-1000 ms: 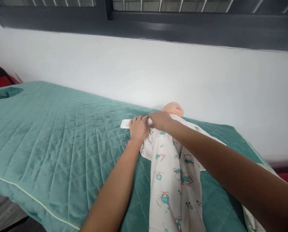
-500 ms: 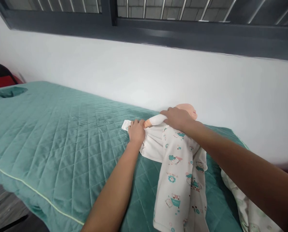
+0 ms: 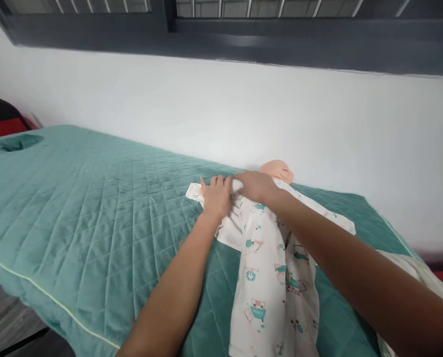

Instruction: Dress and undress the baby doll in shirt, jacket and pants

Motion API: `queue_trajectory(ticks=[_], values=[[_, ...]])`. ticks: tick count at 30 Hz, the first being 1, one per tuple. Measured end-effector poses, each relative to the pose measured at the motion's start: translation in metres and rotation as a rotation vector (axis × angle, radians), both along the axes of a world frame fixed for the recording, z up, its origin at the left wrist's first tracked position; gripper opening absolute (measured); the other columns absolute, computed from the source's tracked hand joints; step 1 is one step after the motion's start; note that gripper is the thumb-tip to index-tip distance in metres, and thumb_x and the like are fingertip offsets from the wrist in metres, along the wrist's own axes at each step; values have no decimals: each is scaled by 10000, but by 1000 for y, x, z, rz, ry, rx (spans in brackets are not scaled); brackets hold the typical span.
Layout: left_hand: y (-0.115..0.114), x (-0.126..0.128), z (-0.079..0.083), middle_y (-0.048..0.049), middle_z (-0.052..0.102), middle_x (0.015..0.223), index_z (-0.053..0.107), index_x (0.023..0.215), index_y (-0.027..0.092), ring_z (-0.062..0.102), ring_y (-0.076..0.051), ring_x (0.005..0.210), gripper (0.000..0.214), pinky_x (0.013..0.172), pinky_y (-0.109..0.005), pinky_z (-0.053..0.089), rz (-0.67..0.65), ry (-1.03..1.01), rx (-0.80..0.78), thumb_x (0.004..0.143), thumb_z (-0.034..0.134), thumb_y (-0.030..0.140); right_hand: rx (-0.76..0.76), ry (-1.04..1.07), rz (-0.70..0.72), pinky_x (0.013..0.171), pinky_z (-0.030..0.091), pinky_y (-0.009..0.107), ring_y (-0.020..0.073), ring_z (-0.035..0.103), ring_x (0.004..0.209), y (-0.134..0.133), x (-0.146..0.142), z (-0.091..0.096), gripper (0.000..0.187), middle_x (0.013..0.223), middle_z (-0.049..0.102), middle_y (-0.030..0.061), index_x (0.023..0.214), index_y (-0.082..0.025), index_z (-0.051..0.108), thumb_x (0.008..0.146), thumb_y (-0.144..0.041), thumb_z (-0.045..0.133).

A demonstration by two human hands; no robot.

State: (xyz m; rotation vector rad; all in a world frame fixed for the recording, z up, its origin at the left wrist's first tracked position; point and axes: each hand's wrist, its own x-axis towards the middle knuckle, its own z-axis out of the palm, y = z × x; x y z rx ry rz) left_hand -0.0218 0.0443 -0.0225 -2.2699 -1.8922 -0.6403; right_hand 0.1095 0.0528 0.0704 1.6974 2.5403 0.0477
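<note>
A baby doll lies on its back near the wall, on a teal quilted table. It wears a white printed baby suit whose legs trail toward me. My left hand lies on the suit's left sleeve, fingers closed around the cloth. My right hand is closed on the doll's arm, which is wrapped in white sleeve cloth. The doll's body is hidden under the suit and my right forearm.
A white wall runs behind the table, with a dark window frame above it. The table has a face hole at its far left end. More white printed cloth lies at the right. Red seating shows at far left.
The doll's bare arm, seen sticking out half a second ago, is now covered between my hands. My two hands have closed together over the sleeve.
</note>
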Motion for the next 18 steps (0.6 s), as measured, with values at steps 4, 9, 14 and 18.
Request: queue_trajectory(ticks=[4, 9, 14, 18], values=[[1, 7, -2, -140, 597, 1281, 501, 1321, 210, 500, -324, 1230, 385, 1153, -663, 210, -55, 37, -2, 940, 454, 181, 25, 240, -48, 927, 485, 395, 284, 604, 1197, -13, 22, -3, 413, 1331, 662, 71, 1316, -254, 612, 916, -246, 507], [-1, 10, -6, -149, 625, 1221, 549, 1234, 185, 540, -318, 1151, 346, 1118, -625, 285, 33, 69, 15, 965, 340, 127, 250, 869, -210, 1076, 428, 421, 256, 586, 1247, -47, 90, -26, 341, 1302, 682, 59, 1188, -231, 683, 925, -306, 479], [-2, 10, -9, -157, 635, 1214, 560, 1233, 176, 553, -324, 1143, 386, 1110, -615, 305, 92, 111, 40, 958, 301, 97, 428, 1090, -477, 1023, 471, 437, 275, 627, 1155, -60, 140, -75, 388, 1245, 689, 136, 1186, -164, 651, 875, -331, 493], [-1, 6, -10, -174, 627, 1252, 549, 1280, 167, 551, -331, 1183, 419, 1113, -603, 318, 140, 129, 40, 961, 285, 109, 425, 853, -426, 1088, 392, 490, 300, 557, 1233, -55, 148, -91, 431, 1303, 658, 144, 1247, -162, 632, 874, -317, 482]])
